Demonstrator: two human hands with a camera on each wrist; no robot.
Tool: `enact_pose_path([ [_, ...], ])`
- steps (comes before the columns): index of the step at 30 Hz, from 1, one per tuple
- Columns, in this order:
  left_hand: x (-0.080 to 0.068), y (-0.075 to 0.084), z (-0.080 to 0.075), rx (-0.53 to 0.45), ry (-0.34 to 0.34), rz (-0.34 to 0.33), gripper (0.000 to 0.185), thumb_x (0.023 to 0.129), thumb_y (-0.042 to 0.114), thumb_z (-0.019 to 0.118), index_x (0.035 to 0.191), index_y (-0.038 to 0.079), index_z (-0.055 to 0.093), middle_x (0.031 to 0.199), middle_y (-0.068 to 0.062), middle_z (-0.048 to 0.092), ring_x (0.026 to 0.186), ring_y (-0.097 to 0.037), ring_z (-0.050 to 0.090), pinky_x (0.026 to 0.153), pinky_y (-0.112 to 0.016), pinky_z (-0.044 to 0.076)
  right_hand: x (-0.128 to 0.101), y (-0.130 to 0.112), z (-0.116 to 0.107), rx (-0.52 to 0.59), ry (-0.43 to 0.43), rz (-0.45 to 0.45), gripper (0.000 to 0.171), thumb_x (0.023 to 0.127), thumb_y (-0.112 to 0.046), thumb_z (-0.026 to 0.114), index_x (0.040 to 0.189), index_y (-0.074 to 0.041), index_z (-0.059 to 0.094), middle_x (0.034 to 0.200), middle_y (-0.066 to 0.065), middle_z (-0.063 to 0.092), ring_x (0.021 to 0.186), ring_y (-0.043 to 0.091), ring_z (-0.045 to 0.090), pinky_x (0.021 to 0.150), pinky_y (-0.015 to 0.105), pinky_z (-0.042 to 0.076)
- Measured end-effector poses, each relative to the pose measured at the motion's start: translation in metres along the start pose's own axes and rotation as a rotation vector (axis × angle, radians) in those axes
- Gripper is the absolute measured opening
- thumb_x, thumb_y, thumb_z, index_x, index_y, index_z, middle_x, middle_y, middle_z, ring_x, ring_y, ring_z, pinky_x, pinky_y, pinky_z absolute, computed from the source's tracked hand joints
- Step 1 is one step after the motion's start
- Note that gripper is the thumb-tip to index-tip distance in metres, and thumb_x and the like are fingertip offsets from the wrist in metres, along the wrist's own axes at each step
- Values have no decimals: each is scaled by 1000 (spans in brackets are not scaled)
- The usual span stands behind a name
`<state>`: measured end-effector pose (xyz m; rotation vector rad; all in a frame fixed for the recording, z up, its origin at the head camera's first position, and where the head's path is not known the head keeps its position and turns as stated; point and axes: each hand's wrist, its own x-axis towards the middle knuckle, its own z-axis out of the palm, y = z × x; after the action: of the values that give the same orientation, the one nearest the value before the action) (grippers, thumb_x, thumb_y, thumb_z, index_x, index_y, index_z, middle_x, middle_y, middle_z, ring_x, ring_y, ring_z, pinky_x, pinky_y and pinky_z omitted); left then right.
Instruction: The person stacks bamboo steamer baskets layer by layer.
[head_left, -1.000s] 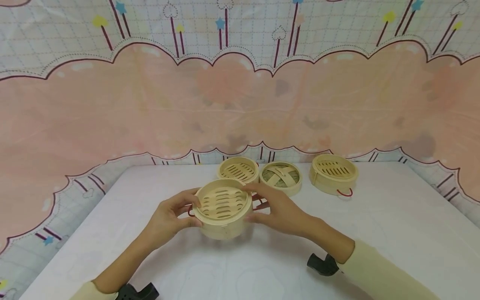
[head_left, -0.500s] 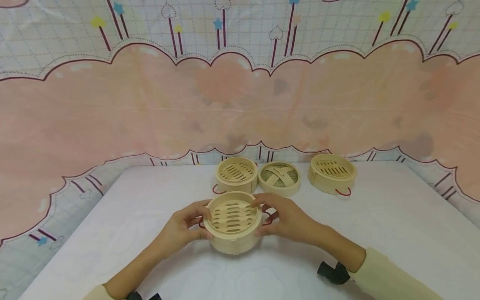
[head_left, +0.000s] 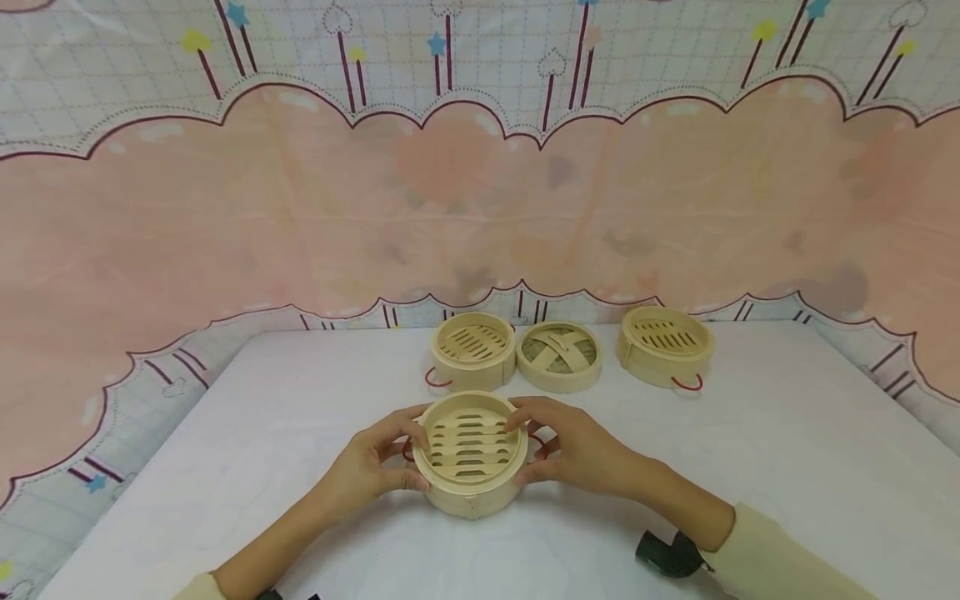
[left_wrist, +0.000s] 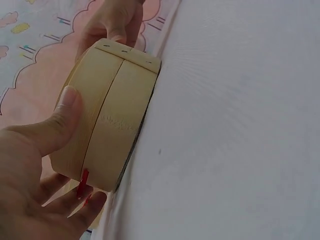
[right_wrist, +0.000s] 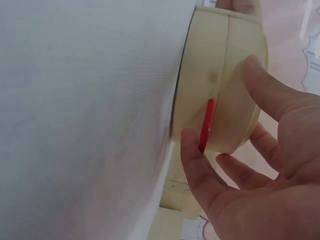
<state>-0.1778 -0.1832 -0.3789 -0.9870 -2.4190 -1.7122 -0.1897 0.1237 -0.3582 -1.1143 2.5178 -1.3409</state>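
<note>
A round bamboo steamer basket with a slatted base facing up stands at the middle front of the white table. My left hand grips its left side, thumb along the wall and fingertips over the rim. From the other side my right hand grips it the same way, with the thumb against the wall. Red loop handles stick out on both sides; in the right wrist view the red handle lies by a fingertip. In both wrist views the basket's lower edge is right at the tabletop.
Behind it stand another slatted steamer basket with a red handle and a woven steamer lid beside it. Farther right sits a third slatted basket. A patterned cloth hangs along the table's back edge.
Both hands have brought the steamer basket toward me, slightly right and down to the tabletop. The basket behind it now shows fully. The other pieces stay in place.
</note>
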Motion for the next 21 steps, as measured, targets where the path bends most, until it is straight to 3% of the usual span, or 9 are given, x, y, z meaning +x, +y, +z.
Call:
enact_pose_path([
  [11,0,-4,-2,23,-3,49,40,68,8,82,102,12,61,140,-12,47,118,-24,48,91,-33,45,0,2,-4,38,-29,29,44,76,-19,81,114,-16,59,141,10,46,103,23,59,77,27,53],
  [17,-2,-3,-6,-38,40,67,37,72,2,79,105,5,63,138,-17,48,126,-28,47,94,-31,46,1,3,-5,49,-44,32,44,77,-17,80,115,-17,58,139,8,47,103,23,60,77,27,53],
  [21,-3,-4,-7,-98,34,49,38,74,-1,78,108,-1,61,138,-19,48,126,-27,47,94,-30,45,1,3,-7,52,-51,45,43,78,-17,80,115,-18,59,139,8,47,103,22,60,78,27,53],
])
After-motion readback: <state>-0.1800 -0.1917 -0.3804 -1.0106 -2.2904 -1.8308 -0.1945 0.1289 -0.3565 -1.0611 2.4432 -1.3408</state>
